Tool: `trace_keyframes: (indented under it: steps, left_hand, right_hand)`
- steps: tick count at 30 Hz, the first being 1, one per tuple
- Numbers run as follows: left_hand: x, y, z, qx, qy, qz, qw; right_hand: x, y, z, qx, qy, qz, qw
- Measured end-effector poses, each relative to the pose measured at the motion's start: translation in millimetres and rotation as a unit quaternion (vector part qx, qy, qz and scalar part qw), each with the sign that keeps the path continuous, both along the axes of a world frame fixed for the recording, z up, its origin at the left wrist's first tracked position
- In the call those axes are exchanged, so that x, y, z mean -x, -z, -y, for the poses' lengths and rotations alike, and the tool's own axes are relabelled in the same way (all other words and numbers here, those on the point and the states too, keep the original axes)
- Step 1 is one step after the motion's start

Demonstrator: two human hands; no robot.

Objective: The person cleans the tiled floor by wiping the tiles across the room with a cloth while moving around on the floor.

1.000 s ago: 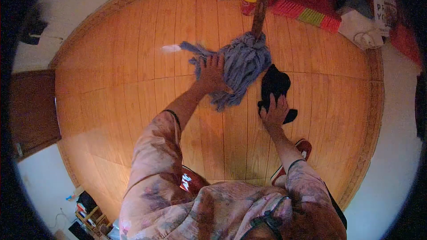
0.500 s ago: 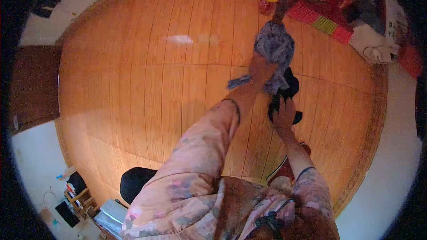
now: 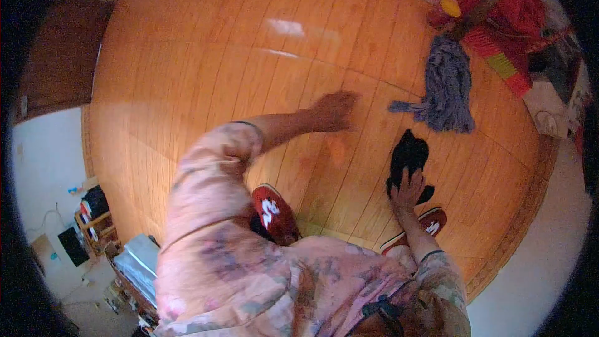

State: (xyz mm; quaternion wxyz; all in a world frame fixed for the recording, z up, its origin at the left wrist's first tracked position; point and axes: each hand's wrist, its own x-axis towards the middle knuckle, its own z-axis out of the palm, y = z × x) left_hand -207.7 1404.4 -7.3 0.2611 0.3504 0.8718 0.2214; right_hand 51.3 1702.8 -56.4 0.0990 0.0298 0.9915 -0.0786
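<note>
My left hand (image 3: 336, 111) is above the wooden floor, left of the grey-blue mop head (image 3: 448, 87) and apart from it. Motion blurs it, but the fingers look stretched out and nothing shows in them. A black cloth-like item (image 3: 409, 155) lies on the floor below the mop head. My right hand (image 3: 408, 190) rests on its near end with fingers spread. The brown mop handle (image 3: 490, 1) runs from the mop head to the upper right.
Red bundles (image 3: 518, 15), a yellow-lidded container (image 3: 449, 7) and a white bag (image 3: 548, 109) are at the upper right. My red shoes (image 3: 274, 213) stand on the floor (image 3: 206, 106). A brown door (image 3: 65, 56) is at the left, and a small shelf (image 3: 97, 228) at the lower left.
My left hand was on the mop head, moved right with it, then came off it to the left. The mop head now lies farther right, spread downward. My right hand stays on the black item.
</note>
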Motion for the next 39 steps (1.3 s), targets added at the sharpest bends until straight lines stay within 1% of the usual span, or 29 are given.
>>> trace_keyframes:
  steps: [1,2,3,4,5,7,8,10,11,13,14,15,16,17,18,19,20,22,23,26,27,28,29,31,32,34,35,37,39]
  left_hand:
    - [-5.2,-23.6,43.9,0.073,0.025,0.051,0.996]
    - [-19.9,-31.6,96.0,0.155,0.048,0.018,0.987]
    - [-12.3,-60.1,112.9,0.332,0.026,0.177,0.926]
    - [-46.4,-39.9,181.1,0.295,-0.009,0.078,0.952]
    - [-74.4,1.1,247.4,0.285,-0.017,-0.007,0.958]
    - [-90.0,4.8,298.6,0.419,-0.145,0.047,0.895]
    - [-88.5,4.3,312.2,0.41,-0.214,0.063,0.884]
    - [-83.2,-1.2,334.2,0.388,-0.348,0.102,0.847]
    - [-78.9,5.3,341.1,0.398,-0.346,0.089,0.845]
    - [-81.4,22.1,343.5,0.416,-0.331,0.079,0.843]
    - [-85.9,26.9,345.6,0.407,-0.334,0.075,0.847]
    - [-88.0,29.9,348.1,0.399,-0.335,0.069,0.851]
    - [-87.1,33.1,350.4,0.39,-0.335,0.06,0.856]
    - [-86.5,34.5,350.8,0.39,-0.333,0.068,0.856]
    - [-87.6,33.5,350.6,0.391,-0.331,0.076,0.855]
    - [-83.9,32.2,351.4,0.392,-0.334,0.078,0.854]
    - [-83.5,30.7,350.4,0.388,-0.335,0.08,0.855]
    - [-84.7,26.8,348.5,0.38,-0.339,0.082,0.857]
    - [-87.3,26.4,348.5,0.384,-0.338,0.084,0.855]
    - [-85.9,31.3,351.1,0.388,-0.33,0.074,0.857]
    - [-87.4,33.7,352.7,0.387,-0.33,0.066,0.859]
    - [-87.5,35.5,354.0,0.386,-0.331,0.057,0.859]
    - [-89.0,36.1,353.1,0.393,-0.329,0.054,0.857]
    - [-87.6,35.1,351.1,0.408,-0.328,0.045,0.851]
    - [-88.7,33.9,351.0,0.395,-0.33,0.041,0.857]
    - [-92.7,33.0,354.7,0.371,-0.336,0.034,0.865]
    - [-93.7,34.3,360.9,0.357,-0.325,0.028,0.875]
    - [-99.0,37.2,373.7,0.333,-0.303,0.017,0.893]
    - [-102.0,35.0,379.6,0.326,-0.292,0.016,0.899]
  right_hand:
    - [3.7,3.0,2.7,-0.007,0.01,-0.013,1.0]
    - [6.9,5.8,6.6,-0.016,0.02,-0.023,0.999]
    - [12.8,13.4,11.8,-0.016,0.028,-0.059,0.998]
    - [18.9,23.5,17.9,-0.018,0.039,-0.094,0.995]
    - [32.1,29.6,24.8,-0.021,0.052,-0.136,0.989]
    - [58.8,26.6,51.1,-0.04,0.112,-0.101,0.988]
    - [71.1,24.5,69.2,-0.05,0.14,-0.084,0.985]
    - [90.7,25.4,100.6,-0.04,0.119,-0.094,0.988]
    - [102.3,27.4,117.3,-0.038,0.11,-0.098,0.988]
    - [133.1,4.7,160.6,-0.032,0.072,-0.009,0.997]
    - [147.7,-7.1,182.0,0.046,0.044,0.041,0.997]
    - [149.1,1.6,206.2,0.055,-0.038,-0.059,0.996]
    - [155.1,6.5,239.2,0.022,-0.033,-0.039,0.998]
    - [160.1,13.7,263.7,0.059,-0.079,-0.086,0.991]
    - [170.4,10.0,291.4,0.09,-0.107,-0.087,0.986]
    - [182.3,10.4,322.6,0.109,-0.131,-0.133,0.976]
    - [198.0,8.3,345.0,0.159,-0.171,-0.13,0.964]
    - [227.0,8.2,387.7,0.205,-0.233,-0.137,0.941]
    - [243.4,11.1,399.0,0.241,-0.274,-0.15,0.919]
    - [287.7,-17.0,408.5,0.431,-0.177,-0.007,0.885]
    - [292.2,-46.4,397.6,0.487,-0.1,0.05,0.866]
    - [291.1,-86.4,377.4,0.538,-0.022,0.105,0.836]
    - [281.2,-111.9,352.5,0.582,0.058,0.159,0.796]
    - [259.6,-124.8,289.8,0.629,0.131,0.147,0.752]
    - [245.2,-113.5,249.5,0.564,0.089,0.108,0.814]
    - [199.0,-120.0,188.3,0.528,0.146,0.11,0.83]
    - [171.1,-99.5,146.7,0.468,0.141,0.096,0.867]
    - [113.4,-90.7,96.2,0.254,0.1,0.094,0.957]
    - [44.3,-35.8,34.7,0.093,0.049,0.108,0.989]
